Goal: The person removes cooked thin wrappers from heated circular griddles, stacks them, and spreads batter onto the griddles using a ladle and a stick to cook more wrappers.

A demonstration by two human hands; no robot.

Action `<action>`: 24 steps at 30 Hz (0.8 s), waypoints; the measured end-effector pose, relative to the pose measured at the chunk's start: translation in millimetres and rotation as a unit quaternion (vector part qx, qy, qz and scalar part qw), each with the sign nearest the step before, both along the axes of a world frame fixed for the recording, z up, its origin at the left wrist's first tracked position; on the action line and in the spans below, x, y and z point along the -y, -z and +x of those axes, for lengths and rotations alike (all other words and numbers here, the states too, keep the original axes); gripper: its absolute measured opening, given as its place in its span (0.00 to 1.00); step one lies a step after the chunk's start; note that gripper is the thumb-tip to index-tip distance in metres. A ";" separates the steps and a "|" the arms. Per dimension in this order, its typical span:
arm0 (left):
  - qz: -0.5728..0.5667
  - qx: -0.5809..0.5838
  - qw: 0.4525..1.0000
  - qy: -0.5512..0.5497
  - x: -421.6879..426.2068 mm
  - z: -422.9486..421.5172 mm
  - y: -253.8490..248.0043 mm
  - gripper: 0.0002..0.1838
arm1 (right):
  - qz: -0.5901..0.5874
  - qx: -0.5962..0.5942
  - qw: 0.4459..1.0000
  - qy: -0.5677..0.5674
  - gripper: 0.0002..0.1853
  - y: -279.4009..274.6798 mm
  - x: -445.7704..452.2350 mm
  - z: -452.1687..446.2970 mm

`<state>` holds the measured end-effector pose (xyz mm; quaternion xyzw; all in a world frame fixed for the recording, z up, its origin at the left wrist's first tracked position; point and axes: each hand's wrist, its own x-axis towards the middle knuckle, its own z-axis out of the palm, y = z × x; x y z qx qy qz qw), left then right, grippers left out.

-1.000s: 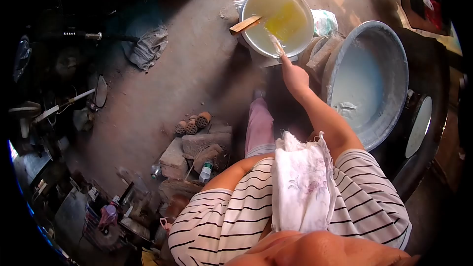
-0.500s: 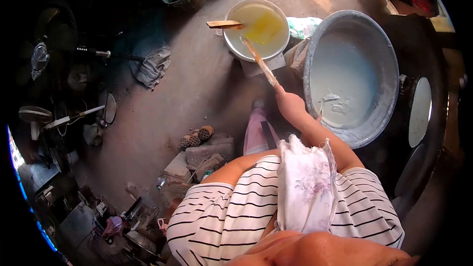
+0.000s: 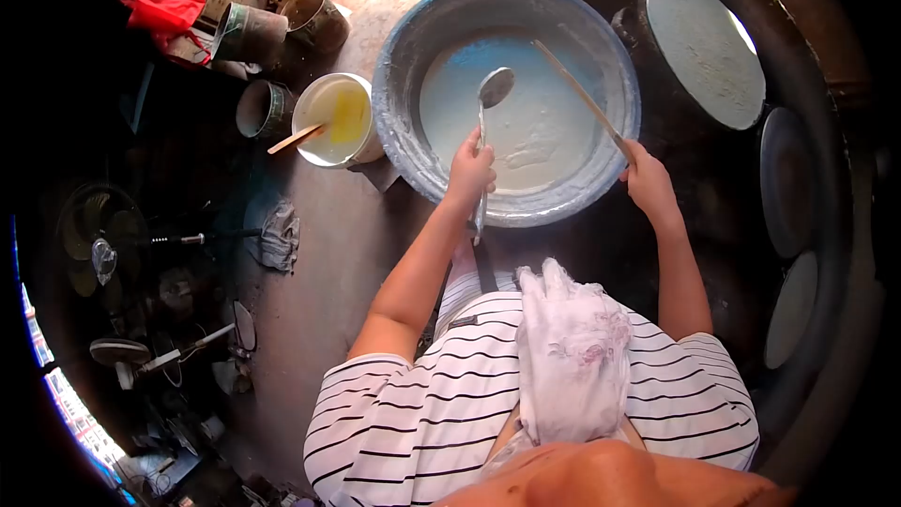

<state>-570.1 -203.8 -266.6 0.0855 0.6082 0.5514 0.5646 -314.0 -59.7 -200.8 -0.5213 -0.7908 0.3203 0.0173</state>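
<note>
A large grey basin [image 3: 399, 145] holds a whitish liquid [image 3: 544, 136]. Over its near side, my left hand [image 3: 471, 171] is closed round the handle of a metal ladle [image 3: 496, 87], whose bowl is raised above the liquid. My right hand [image 3: 648, 180], at the basin's right rim, grips one end of a wooden stick [image 3: 584, 97]. The stick slants up and left over the basin; whether its far tip touches the liquid I cannot tell. Left of the basin stands a white bucket [image 3: 301, 134] of pale liquid with a yellow patch and a wooden paddle [image 3: 296, 138] leaning in it.
Two round, pale-topped surfaces, one a large disc [image 3: 706, 52], lie to the right. Worn pots [image 3: 251, 35] and a red bag [image 3: 166, 2] are at the upper left. A fan [image 3: 101, 235] and a grey cloth bundle [image 3: 278, 237] lie along the left side.
My view has shifted toward the basin. My right hand has brought the stick from the bucket to the basin. The ladle, which lay in the basin, is now in my left hand.
</note>
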 end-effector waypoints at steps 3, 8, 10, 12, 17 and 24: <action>-0.019 0.012 1.000 0.019 -59.5 -1.8 16.4 0.29 | 0.082 0.114 0.990 0.016 0.21 35.5 -20.9 22.0; -0.109 0.039 0.984 0.134 -123.6 17.9 102.2 0.32 | -0.019 0.187 0.982 0.013 0.16 65.5 4.1 2.2; -0.112 0.026 0.981 0.158 -111.9 29.1 90.7 0.33 | -0.011 0.142 0.986 0.092 0.15 45.0 3.3 20.3; -0.096 0.021 0.985 0.140 -121.2 24.2 100.8 0.33 | -0.014 0.163 0.982 0.095 0.16 44.8 -1.4 19.2; -0.056 -0.311 0.914 0.254 -176.9 22.7 112.9 0.30 | -0.067 0.159 0.974 0.145 0.19 52.3 -7.6 8.9; -0.108 0.232 0.966 0.032 -170.0 83.5 153.3 0.06 | -0.139 0.078 0.971 0.181 0.15 87.4 16.0 -11.8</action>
